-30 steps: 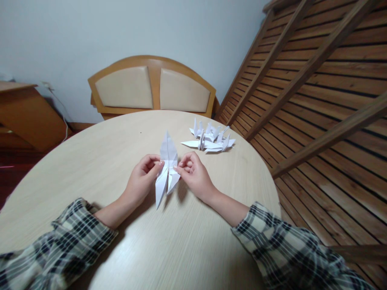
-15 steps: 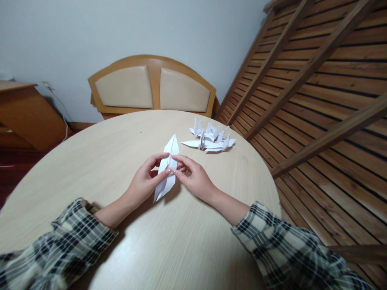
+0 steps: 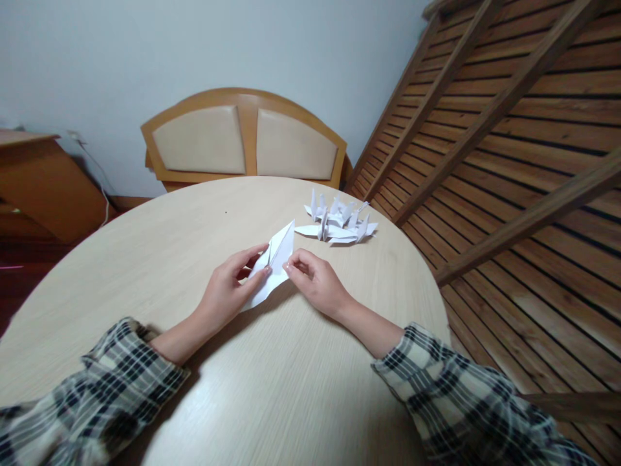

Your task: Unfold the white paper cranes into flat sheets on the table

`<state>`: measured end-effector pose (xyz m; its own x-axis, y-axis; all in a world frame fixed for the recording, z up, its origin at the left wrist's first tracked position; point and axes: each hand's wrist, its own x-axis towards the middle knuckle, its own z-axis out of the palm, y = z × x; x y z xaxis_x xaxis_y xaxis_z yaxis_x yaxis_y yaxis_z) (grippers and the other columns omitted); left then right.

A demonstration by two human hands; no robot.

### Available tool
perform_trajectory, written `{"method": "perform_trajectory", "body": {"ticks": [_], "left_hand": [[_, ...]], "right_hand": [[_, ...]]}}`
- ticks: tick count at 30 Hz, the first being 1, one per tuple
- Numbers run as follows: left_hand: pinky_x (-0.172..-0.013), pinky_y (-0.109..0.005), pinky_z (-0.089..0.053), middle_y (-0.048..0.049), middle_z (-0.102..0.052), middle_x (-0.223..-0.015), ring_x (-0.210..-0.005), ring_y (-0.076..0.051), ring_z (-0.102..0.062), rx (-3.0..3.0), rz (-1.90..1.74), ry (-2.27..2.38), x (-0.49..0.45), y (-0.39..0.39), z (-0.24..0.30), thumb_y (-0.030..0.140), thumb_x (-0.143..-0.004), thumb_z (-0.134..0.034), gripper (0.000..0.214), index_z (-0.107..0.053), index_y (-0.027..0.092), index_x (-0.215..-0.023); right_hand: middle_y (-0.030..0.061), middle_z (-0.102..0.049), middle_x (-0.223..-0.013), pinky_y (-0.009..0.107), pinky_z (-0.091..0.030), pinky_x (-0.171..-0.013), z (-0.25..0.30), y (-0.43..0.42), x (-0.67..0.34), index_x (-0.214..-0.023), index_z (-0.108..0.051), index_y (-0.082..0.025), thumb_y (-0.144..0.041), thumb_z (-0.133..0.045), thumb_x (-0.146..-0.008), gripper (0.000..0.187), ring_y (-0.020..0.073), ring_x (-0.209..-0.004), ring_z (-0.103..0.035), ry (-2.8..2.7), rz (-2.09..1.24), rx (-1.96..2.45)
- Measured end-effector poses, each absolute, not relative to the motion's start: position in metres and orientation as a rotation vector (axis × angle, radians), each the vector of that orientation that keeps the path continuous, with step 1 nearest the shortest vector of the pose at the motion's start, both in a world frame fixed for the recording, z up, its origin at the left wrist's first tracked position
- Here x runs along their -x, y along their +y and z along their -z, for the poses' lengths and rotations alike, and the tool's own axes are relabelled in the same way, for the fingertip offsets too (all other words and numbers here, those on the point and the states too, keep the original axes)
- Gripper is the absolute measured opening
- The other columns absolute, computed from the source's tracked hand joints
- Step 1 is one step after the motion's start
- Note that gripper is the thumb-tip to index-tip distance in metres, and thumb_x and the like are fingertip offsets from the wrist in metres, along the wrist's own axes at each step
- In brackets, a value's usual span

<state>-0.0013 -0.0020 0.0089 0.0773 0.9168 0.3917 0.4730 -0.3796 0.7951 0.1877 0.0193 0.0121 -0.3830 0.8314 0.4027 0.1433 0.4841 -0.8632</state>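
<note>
A folded sheet of white paper (image 3: 277, 262), long and pointed at its far end, is held just above the table between my hands. My left hand (image 3: 233, 277) grips its left edge, thumb on top and the other fingers partly behind it. At the right edge, my right hand (image 3: 314, 278) pinches the paper between thumb and curled index finger. A crease runs along the paper toward the far tip. Beyond my right hand, several white paper cranes (image 3: 339, 223) stand clustered, their wings and necks overlapping.
The round pale wooden table (image 3: 310, 388) carries all of this. Behind it stands a wooden headboard (image 3: 247, 139) with two cream panels against the wall. A slatted wooden frame (image 3: 509, 168) leans along the right side, and a brown cabinet (image 3: 43, 188) is at the left.
The folded paper has turned clockwise, its far tip now nearer the cranes, and its near part looks wider. My right hand has shifted slightly right to the paper's edge.
</note>
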Motion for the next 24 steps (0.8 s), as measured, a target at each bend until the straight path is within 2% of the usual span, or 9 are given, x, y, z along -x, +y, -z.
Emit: {"method": "perform_trajectory", "body": {"ticks": [4, 6, 9, 11, 14, 19, 22, 24], "left_hand": [[-0.073, -0.030, -0.051, -0.0104, -0.070, -0.114, -0.090, -0.019, -0.064, -1.843, -1.283, 1.363, 0.001, -0.003, -0.013, 0.035, -0.089, -0.055, 0.034, -0.066, 0.017, -0.116], [-0.062, -0.027, -0.048, -0.0069, -0.072, -0.096, -0.077, -0.016, -0.062, -1.805, -1.308, 1.381, 0.001, -0.004, -0.013, 0.033, -0.089, -0.054, 0.034, -0.063, 0.018, -0.119], [-0.046, -0.023, -0.036, 0.0022, -0.061, -0.067, -0.053, -0.012, -0.049, -1.679, -1.348, 1.368, 0.002, -0.004, -0.013, 0.031, -0.087, -0.058, 0.038, -0.057, 0.019, -0.123], [-0.047, -0.022, -0.036, 0.0016, -0.061, -0.070, -0.054, -0.011, -0.047, -1.595, -1.375, 1.313, 0.001, -0.003, -0.014, 0.029, -0.084, -0.060, 0.028, -0.063, 0.019, -0.110], [-0.054, -0.023, -0.042, -0.0032, -0.067, -0.085, -0.064, -0.013, -0.054, -1.416, -1.377, 1.203, -0.001, -0.002, -0.018, 0.025, -0.080, -0.060, 0.018, -0.070, 0.018, -0.093], [-0.057, -0.026, -0.047, -0.0067, -0.072, -0.088, -0.070, -0.016, -0.060, -1.221, -1.356, 1.142, -0.005, -0.005, -0.027, 0.016, -0.070, -0.056, 0.024, -0.074, 0.017, -0.086], [-0.061, -0.027, -0.048, -0.0055, -0.074, -0.090, -0.071, -0.016, -0.062, -1.250, -1.362, 1.127, -0.004, -0.004, -0.023, 0.018, -0.069, -0.063, 0.022, -0.074, 0.019, -0.087], [-0.067, -0.029, -0.049, -0.0051, -0.074, -0.090, -0.074, -0.017, -0.063, -1.294, -1.352, 1.103, -0.001, -0.001, -0.017, 0.023, -0.070, -0.068, 0.019, -0.074, 0.020, -0.088]], "right_hand": [[-0.0019, -0.058, -0.078, 0.028, -0.048, -0.073, -0.007, 0.021, -0.187, -0.080, -0.054, -0.020, -0.026, -0.064, -0.084, 0.012, 0.0128, -0.075, -0.058, -1.740, -1.013, 0.796], [-0.0010, -0.061, -0.083, 0.029, -0.048, -0.075, -0.004, 0.023, -0.187, -0.086, -0.057, -0.021, -0.023, -0.064, -0.083, 0.008, 0.0131, -0.078, -0.060, -1.722, -1.004, 0.796], [0.0014, -0.066, -0.091, 0.030, -0.050, -0.077, -0.001, 0.025, -0.187, -0.094, -0.063, -0.021, -0.020, -0.060, -0.085, 0.010, 0.0135, -0.082, -0.062, -1.701, -1.000, 0.817], [0.0032, -0.069, -0.098, 0.031, -0.051, -0.081, -0.001, 0.026, -0.187, -0.097, -0.066, -0.021, -0.020, -0.057, -0.087, 0.013, 0.0142, -0.088, -0.063, -1.686, -1.011, 0.817], [0.0046, -0.071, -0.106, 0.035, -0.053, -0.087, -0.002, 0.027, -0.190, -0.101, -0.069, -0.021, -0.020, -0.051, -0.090, 0.020, 0.0154, -0.095, -0.065, -1.670, -1.025, 0.800], [0.0034, -0.071, -0.109, 0.037, -0.055, -0.088, 0.002, 0.031, -0.193, -0.108, -0.068, -0.024, -0.012, -0.045, -0.087, 0.034, 0.0148, -0.093, -0.067, -1.661, -1.153, 0.712], [0.0035, -0.071, -0.107, 0.037, -0.054, -0.087, 0.001, 0.030, -0.192, -0.108, -0.068, -0.023, -0.016, -0.051, -0.086, 0.028, 0.0152, -0.091, -0.067, -1.662, -1.134, 0.731], [0.0035, -0.071, -0.098, 0.036, -0.054, -0.082, -0.002, 0.029, -0.192, -0.102, -0.069, -0.021, -0.021, -0.053, -0.088, 0.021, 0.0153, -0.085, -0.066, -1.668, -1.083, 0.776]]}}
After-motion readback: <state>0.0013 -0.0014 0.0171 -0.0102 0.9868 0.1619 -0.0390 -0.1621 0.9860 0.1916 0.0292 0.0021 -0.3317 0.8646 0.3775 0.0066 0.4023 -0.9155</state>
